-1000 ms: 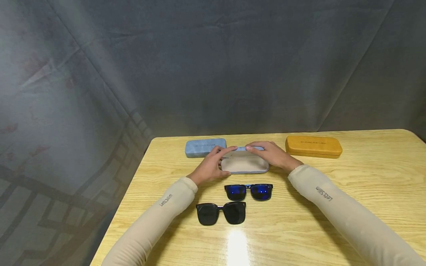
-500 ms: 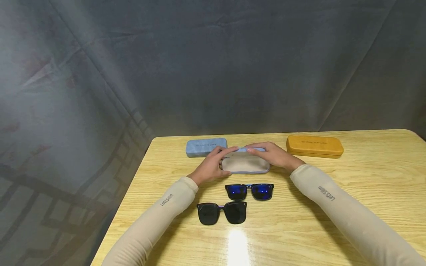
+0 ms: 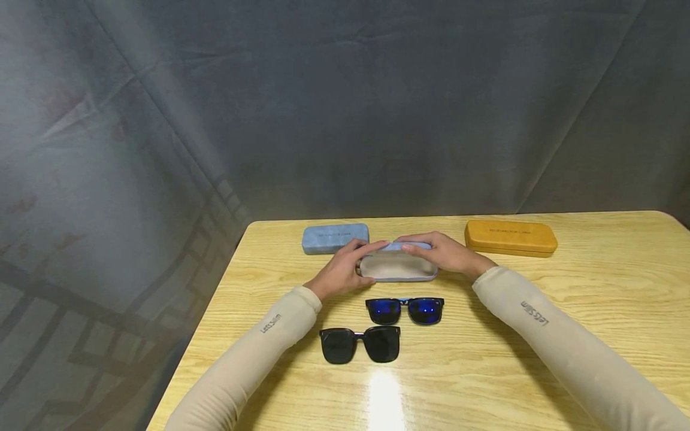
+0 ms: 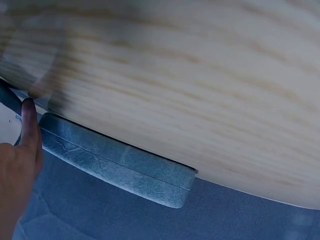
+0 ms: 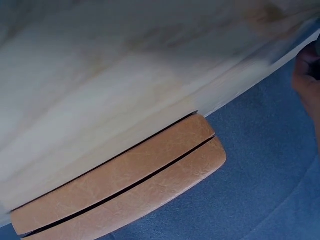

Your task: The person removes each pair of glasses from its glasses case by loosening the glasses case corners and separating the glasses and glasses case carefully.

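An open glasses case point(image 3: 399, 266), light blue outside and pale inside, stands at the middle of the table toward the back, its raised lid tilted toward me. Around its left end my left hand point(image 3: 341, 270) grips, thumb at the front rim and index finger on the lid's top edge. My right hand point(image 3: 444, 251) holds the right part of the lid, thumb in front and fingers behind. Sunglasses with blue lenses point(image 3: 404, 311) lie just in front of the case. Nearer to me are black sunglasses point(image 3: 360, 345). Both pairs face lenses toward me.
A closed blue glasses case point(image 3: 334, 237) lies behind my left hand. To the right of my right hand is a closed mustard-yellow glasses case point(image 3: 510, 237). Both are near the back edge of the wooden table point(image 3: 485, 383). Grey cloth point(image 3: 377, 120) hangs behind.
The lid of the held case has tipped slightly down toward me, with both hands on it. The sunglasses and the two closed cases stay put.
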Demonstrator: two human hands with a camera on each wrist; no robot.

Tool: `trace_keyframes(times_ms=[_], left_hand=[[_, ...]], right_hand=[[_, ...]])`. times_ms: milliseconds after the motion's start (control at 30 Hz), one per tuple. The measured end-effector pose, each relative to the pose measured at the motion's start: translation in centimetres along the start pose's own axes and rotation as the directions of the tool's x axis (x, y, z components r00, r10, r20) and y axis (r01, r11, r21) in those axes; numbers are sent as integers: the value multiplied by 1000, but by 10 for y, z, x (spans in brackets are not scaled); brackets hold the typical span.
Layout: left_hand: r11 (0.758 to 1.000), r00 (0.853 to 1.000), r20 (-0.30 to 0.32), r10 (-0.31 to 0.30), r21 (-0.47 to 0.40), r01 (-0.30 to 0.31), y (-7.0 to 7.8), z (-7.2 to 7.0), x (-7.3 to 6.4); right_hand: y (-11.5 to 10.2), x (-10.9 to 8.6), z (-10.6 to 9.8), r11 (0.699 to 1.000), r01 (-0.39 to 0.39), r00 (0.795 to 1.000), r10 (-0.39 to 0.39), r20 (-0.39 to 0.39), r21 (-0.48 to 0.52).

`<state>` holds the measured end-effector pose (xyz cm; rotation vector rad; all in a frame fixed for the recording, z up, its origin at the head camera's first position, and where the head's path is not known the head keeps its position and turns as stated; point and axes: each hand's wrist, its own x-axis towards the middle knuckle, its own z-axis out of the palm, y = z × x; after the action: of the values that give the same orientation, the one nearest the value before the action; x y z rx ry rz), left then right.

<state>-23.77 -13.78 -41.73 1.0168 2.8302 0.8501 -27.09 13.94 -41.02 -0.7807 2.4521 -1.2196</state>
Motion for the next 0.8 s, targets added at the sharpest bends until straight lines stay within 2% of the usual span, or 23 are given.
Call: trace_keyframes(times_ms=[400,800], left_hand=[[999,1000,7,23,39,-23,-3,-3,1],[997,998,70,4,73,-9,0,-7,12]], right_hand=[[-1,-3,4,997,76,997,-76,5,5],[-1,-5,5,979,154,987,-158,-22,-132]])
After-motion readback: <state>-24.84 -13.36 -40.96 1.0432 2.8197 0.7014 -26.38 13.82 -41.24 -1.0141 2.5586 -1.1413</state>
